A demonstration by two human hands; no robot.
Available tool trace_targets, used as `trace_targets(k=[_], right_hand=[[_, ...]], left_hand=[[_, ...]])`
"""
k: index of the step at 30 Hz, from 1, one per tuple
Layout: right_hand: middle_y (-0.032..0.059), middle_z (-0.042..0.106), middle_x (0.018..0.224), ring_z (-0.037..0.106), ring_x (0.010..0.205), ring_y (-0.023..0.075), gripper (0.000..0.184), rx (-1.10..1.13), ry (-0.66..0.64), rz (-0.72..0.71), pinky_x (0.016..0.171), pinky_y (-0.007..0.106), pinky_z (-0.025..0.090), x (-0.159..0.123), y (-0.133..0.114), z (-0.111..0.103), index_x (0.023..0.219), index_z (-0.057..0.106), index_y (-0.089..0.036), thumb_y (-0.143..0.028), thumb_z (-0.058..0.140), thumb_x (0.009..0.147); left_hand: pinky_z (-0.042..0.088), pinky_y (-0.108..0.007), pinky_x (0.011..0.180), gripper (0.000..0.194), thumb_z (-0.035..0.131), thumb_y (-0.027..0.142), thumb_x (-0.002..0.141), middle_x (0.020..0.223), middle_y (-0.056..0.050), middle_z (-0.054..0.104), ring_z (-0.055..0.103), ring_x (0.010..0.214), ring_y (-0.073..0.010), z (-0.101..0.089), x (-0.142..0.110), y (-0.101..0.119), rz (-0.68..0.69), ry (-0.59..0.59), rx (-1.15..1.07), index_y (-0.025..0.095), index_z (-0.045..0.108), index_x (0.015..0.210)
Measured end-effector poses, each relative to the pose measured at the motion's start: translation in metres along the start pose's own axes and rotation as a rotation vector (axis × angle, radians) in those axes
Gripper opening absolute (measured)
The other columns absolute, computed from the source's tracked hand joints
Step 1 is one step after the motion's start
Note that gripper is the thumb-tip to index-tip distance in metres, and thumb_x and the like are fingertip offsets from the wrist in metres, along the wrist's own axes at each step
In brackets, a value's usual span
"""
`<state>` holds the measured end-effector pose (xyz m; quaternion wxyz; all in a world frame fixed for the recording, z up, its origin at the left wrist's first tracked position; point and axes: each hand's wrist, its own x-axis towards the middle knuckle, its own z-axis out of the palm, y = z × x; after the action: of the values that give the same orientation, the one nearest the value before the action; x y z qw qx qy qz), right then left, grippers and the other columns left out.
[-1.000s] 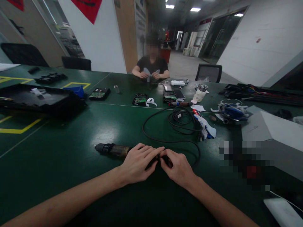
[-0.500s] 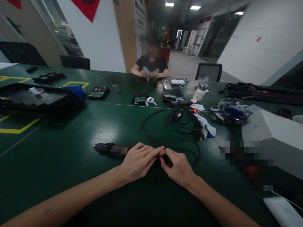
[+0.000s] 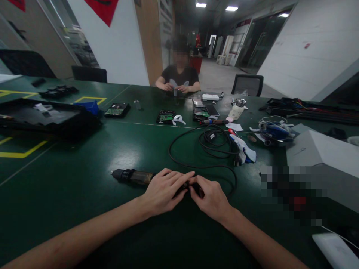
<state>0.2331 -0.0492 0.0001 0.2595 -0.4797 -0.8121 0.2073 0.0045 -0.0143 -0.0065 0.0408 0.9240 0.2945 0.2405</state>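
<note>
An electric screwdriver lies across the green table, its bit end pointing left. My left hand is wrapped over the rear half of its body from above. At the tool's tail, the thumb and fingers of my right hand are pinched together, close to the left fingertips. What they grip is mostly hidden; it is dark and sits where the black cable runs toward the tool. That cable loops away over the table and coils farther back.
Beyond the cable lie circuit-board devices, another screwdriver and a blue-white glove. A white box stands to the right, a black tray to the left. Across the table sits a person handling a small object.
The left fingers have lifted slightly, showing more of the tool's dark tail end between the hands. The right hand has barely shifted. The screwdriver and cable lie as before.
</note>
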Motion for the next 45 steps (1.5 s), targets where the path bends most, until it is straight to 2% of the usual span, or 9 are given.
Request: trace_targets(k=[3, 8, 13, 19, 25, 29, 35, 40, 45], right_hand=[[0.0009, 0.070, 0.092, 0.066, 0.068, 0.0154, 0.012, -0.009, 0.000, -0.010, 0.062, 0.027, 0.049, 0.0003, -0.0003, -0.0004, 0.108, 0.061, -0.023, -0.018, 0.060, 0.097], [0.0015, 0.070, 0.094, 0.066, 0.068, 0.0152, 0.010, -0.008, -0.003, 0.001, 0.061, 0.027, 0.049, 0.0003, -0.0011, -0.0006, 0.107, 0.060, -0.022, -0.019, 0.059, 0.098], [0.0013, 0.070, 0.093, 0.066, 0.068, 0.0149, 0.013, -0.004, -0.002, -0.004, 0.061, 0.026, 0.048, 0.0000, -0.0008, -0.0005, 0.109, 0.060, -0.022, -0.018, 0.060, 0.097], [0.0017, 0.070, 0.094, 0.067, 0.070, 0.0159, 0.012, -0.002, 0.000, -0.003, 0.062, 0.027, 0.049, 0.0001, -0.0018, -0.0011, 0.109, 0.061, -0.023, -0.018, 0.059, 0.098], [0.0013, 0.070, 0.091, 0.066, 0.068, 0.0158, 0.013, -0.002, 0.003, -0.008, 0.062, 0.027, 0.049, 0.0002, -0.0019, -0.0012, 0.108, 0.060, -0.023, -0.017, 0.059, 0.097], [0.0015, 0.070, 0.092, 0.066, 0.068, 0.0156, 0.012, 0.006, 0.005, -0.001, 0.061, 0.027, 0.049, 0.0004, -0.0017, -0.0002, 0.107, 0.060, -0.023, -0.017, 0.059, 0.096], [0.0016, 0.070, 0.092, 0.066, 0.069, 0.0156, 0.013, 0.002, 0.003, -0.012, 0.061, 0.026, 0.049, 0.0004, -0.0013, -0.0006, 0.108, 0.060, -0.022, -0.017, 0.059, 0.097], [0.0023, 0.071, 0.093, 0.067, 0.070, 0.0163, 0.011, 0.005, 0.011, -0.008, 0.061, 0.027, 0.050, 0.0005, -0.0013, -0.0005, 0.107, 0.060, -0.023, -0.018, 0.060, 0.097], [0.0021, 0.071, 0.094, 0.067, 0.070, 0.0161, 0.011, 0.000, 0.001, -0.012, 0.060, 0.027, 0.050, 0.0011, -0.0030, -0.0025, 0.107, 0.060, -0.023, -0.018, 0.060, 0.097]], left_hand=[[0.047, -0.037, 0.094, 0.057, 0.048, 0.026, 0.104, 0.123, -0.005, 0.072, 0.069, 0.107, -0.0181, 0.0000, -0.0004, -0.0007, 0.031, -0.003, -0.025, 0.024, 0.033, 0.159], [0.046, -0.037, 0.092, 0.054, 0.049, 0.030, 0.105, 0.120, -0.004, 0.072, 0.069, 0.104, -0.0180, 0.0014, -0.0005, -0.0005, -0.023, 0.031, 0.005, 0.025, 0.035, 0.157], [0.047, -0.037, 0.095, 0.057, 0.048, 0.027, 0.104, 0.123, -0.005, 0.072, 0.069, 0.107, -0.0176, -0.0006, -0.0006, 0.0000, 0.025, 0.009, -0.041, 0.024, 0.032, 0.159], [0.047, -0.038, 0.094, 0.058, 0.048, 0.028, 0.104, 0.122, -0.005, 0.072, 0.070, 0.105, -0.0189, -0.0007, 0.0015, 0.0014, -0.034, 0.010, -0.006, 0.026, 0.031, 0.160], [0.048, -0.037, 0.094, 0.058, 0.047, 0.026, 0.103, 0.122, -0.005, 0.072, 0.069, 0.107, -0.0183, -0.0029, -0.0002, -0.0002, 0.035, -0.016, -0.022, 0.025, 0.032, 0.160], [0.048, -0.037, 0.092, 0.054, 0.048, 0.028, 0.104, 0.118, -0.004, 0.073, 0.070, 0.102, -0.0187, -0.0010, 0.0005, 0.0002, -0.017, 0.022, 0.025, 0.025, 0.037, 0.157], [0.047, -0.037, 0.096, 0.058, 0.049, 0.026, 0.104, 0.121, -0.004, 0.072, 0.069, 0.107, -0.0181, -0.0023, 0.0007, 0.0000, 0.024, -0.013, -0.026, 0.025, 0.032, 0.159], [0.048, -0.038, 0.094, 0.056, 0.050, 0.030, 0.104, 0.122, -0.005, 0.072, 0.070, 0.106, -0.0193, -0.0009, 0.0005, 0.0002, -0.022, 0.009, -0.002, 0.024, 0.034, 0.158], [0.048, -0.037, 0.095, 0.057, 0.048, 0.026, 0.104, 0.121, -0.005, 0.072, 0.070, 0.107, -0.0177, -0.0026, 0.0002, -0.0003, 0.027, -0.001, -0.033, 0.024, 0.033, 0.159]])
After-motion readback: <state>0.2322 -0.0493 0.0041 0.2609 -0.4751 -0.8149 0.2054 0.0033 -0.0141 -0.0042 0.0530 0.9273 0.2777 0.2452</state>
